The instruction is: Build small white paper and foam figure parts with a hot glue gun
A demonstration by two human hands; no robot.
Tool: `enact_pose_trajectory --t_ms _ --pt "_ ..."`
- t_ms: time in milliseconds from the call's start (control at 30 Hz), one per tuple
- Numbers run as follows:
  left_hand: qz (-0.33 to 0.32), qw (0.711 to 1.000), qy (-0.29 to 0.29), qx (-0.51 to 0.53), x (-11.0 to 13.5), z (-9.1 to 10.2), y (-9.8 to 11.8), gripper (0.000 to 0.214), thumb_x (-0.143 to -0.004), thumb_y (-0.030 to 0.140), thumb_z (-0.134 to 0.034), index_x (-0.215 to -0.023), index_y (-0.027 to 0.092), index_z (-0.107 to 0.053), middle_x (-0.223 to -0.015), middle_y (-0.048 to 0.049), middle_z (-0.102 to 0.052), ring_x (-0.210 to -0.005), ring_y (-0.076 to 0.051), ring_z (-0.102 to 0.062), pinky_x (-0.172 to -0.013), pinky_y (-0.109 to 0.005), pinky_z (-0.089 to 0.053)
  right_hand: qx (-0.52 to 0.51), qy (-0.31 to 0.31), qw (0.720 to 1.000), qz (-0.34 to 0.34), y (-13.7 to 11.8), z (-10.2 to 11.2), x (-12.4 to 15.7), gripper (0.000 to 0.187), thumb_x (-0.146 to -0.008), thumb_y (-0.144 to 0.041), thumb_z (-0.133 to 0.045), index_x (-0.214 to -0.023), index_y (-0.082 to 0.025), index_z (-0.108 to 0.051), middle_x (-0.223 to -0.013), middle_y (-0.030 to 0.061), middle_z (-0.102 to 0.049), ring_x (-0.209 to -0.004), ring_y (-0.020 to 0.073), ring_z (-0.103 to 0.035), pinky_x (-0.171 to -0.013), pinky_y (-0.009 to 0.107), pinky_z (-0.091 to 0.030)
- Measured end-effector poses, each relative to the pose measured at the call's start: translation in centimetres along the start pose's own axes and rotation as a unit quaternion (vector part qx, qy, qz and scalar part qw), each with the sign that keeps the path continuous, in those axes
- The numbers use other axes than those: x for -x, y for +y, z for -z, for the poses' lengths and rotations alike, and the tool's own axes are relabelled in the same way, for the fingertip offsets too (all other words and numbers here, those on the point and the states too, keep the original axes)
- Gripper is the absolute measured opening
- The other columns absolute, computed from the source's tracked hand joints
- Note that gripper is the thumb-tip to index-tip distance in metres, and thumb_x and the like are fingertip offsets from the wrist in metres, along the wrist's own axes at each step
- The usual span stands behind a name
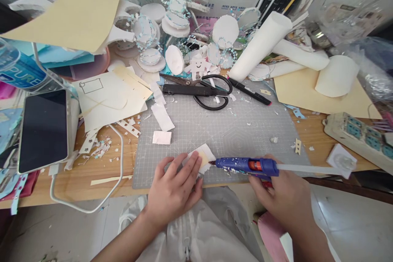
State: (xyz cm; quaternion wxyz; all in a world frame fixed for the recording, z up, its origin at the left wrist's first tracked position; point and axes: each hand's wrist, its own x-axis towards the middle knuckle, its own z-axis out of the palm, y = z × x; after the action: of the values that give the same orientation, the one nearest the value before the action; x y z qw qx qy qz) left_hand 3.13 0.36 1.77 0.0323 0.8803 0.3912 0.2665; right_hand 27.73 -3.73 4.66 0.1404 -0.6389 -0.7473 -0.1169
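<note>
My left hand (173,186) lies with fingers stretched flat on a small white paper piece (205,156) at the near edge of the grey cutting mat (221,131), pressing it down. My right hand (284,196) is wrapped around a blue glue gun (245,165) with a glue stick sticking out of its back end. The gun's nozzle points left and touches the edge of the paper piece beside my left fingertips.
Black scissors (199,90) and a black marker (248,92) lie at the mat's far edge. A phone (43,130) stands at the left, a power strip (359,135) at the right. White paper rolls (260,45), round cutouts, cream sheets and scraps crowd the back.
</note>
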Motion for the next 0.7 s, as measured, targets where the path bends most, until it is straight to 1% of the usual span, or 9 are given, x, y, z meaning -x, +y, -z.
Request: enact_pose_trajectory --t_ms 133,267,367,400,467,500,567,633,700 --pt "-0.002 1.0 0.003 0.001 0.0 0.0 0.0 0.035 -0.087 0.023 -0.061 -0.12 0.014 -0.065 -0.121 -0.0049 -0.071 -0.103 -0.024 -0.063 -0.088 -0.041 -0.039 0.0 -0.011 1.0 -0.003 0.0 0.2 -0.1 0.017 -0.087 -0.029 -0.047 -0.087 -0.017 -0.059 -0.071 0.0039 -0.067 -0.044 0.0143 -0.054 -0.044 0.025 -0.033" --pt "0.0 1.0 0.0 0.004 0.0 0.0 0.0 0.035 -0.087 0.022 -0.061 -0.121 0.014 -0.064 -0.123 -0.0049 -0.07 -0.104 -0.025 -0.063 -0.089 -0.041 -0.039 0.008 0.009 1.0 -0.013 0.5 0.3 0.2 0.014 -0.084 -0.028 -0.049 -0.084 -0.019 -0.06 -0.058 0.001 -0.06 -0.043 0.016 -0.053 -0.045 0.026 -0.034" --pt "0.006 1.0 0.0 0.016 0.0 0.1 0.0 0.036 -0.088 0.022 -0.06 -0.123 0.015 -0.063 -0.123 -0.0055 -0.07 -0.105 -0.024 -0.063 -0.09 -0.04 -0.038 0.032 0.057 0.99 -0.129 2.0 0.1 0.5 0.018 -0.081 -0.038 -0.056 -0.073 -0.022 -0.058 -0.049 0.0003 -0.052 -0.042 0.0186 -0.052 -0.045 0.029 -0.034" --pt "0.012 1.0 0.002 0.026 0.1 0.2 -0.1 0.036 -0.088 0.023 -0.06 -0.123 0.015 -0.062 -0.123 -0.0061 -0.07 -0.105 -0.024 -0.062 -0.091 -0.04 -0.038 0.035 0.059 0.981 -0.182 2.7 0.0 0.5 0.023 -0.08 -0.043 -0.059 -0.067 -0.024 -0.056 -0.048 0.0008 -0.052 -0.043 0.0193 -0.053 -0.045 0.03 -0.035" --pt "0.033 0.998 0.005 0.054 0.1 0.6 -0.1 0.035 -0.089 0.023 -0.059 -0.123 0.016 -0.061 -0.124 -0.0079 -0.069 -0.108 -0.024 -0.061 -0.091 -0.041 -0.037 0.017 0.029 0.962 -0.272 4.0 -0.4 0.2 0.031 -0.077 -0.051 -0.062 -0.062 -0.026 -0.052 -0.049 0.0023 -0.054 -0.045 0.0206 -0.056 -0.047 0.031 -0.037" --pt "0.047 0.997 0.006 0.068 0.1 0.7 -0.2 0.034 -0.089 0.022 -0.059 -0.123 0.016 -0.061 -0.124 -0.009 -0.068 -0.109 -0.025 -0.06 -0.091 -0.041 -0.038 0.007 0.02 0.951 -0.309 4.6 -0.7 0.0 0.032 -0.077 -0.055 -0.062 -0.066 -0.026 -0.054 -0.053 0.0038 -0.057 -0.049 0.0224 -0.059 -0.049 0.032 -0.039" --pt "0.081 0.993 0.003 0.085 0.0 1.0 -0.3 0.033 -0.09 0.021 -0.057 -0.122 0.016 -0.06 -0.121 -0.0109 -0.068 -0.107 -0.025 -0.058 -0.089 -0.041 -0.039 -0.004 0.038 0.933 -0.358 5.6 -1.4 -0.5 0.038 -0.078 -0.059 -0.055 -0.086 -0.023 -0.061 -0.069 0.0098 -0.065 -0.064 0.0296 -0.065 -0.056 0.037 -0.044" --pt "0.115 0.991 -0.009 0.071 -0.3 1.1 -0.2 0.031 -0.092 0.021 -0.057 -0.123 0.015 -0.059 -0.115 -0.0117 -0.067 -0.101 -0.025 -0.057 -0.085 -0.04 -0.04 -0.007 0.05 0.925 -0.378 6.2 -2.1 -0.7 0.053 -0.08 -0.059 -0.045 -0.11 -0.016 -0.059 -0.09 0.0176 -0.067 -0.082 0.0377 -0.065 -0.064 0.044 -0.047" --pt "0.142 0.989 -0.031 0.034 -0.7 1.0 -0.1 0.033 -0.092 0.024 -0.057 -0.123 0.015 -0.058 -0.111 -0.0118 -0.066 -0.096 -0.025 -0.056 -0.082 -0.039 -0.041 -0.015 0.032 0.925 -0.379 6.6 -2.6 -0.8 0.059 -0.08 -0.055 -0.041 -0.117 -0.011 -0.055 -0.1 0.0222 -0.065 -0.092 0.0423 -0.063 -0.07 0.049 -0.048"
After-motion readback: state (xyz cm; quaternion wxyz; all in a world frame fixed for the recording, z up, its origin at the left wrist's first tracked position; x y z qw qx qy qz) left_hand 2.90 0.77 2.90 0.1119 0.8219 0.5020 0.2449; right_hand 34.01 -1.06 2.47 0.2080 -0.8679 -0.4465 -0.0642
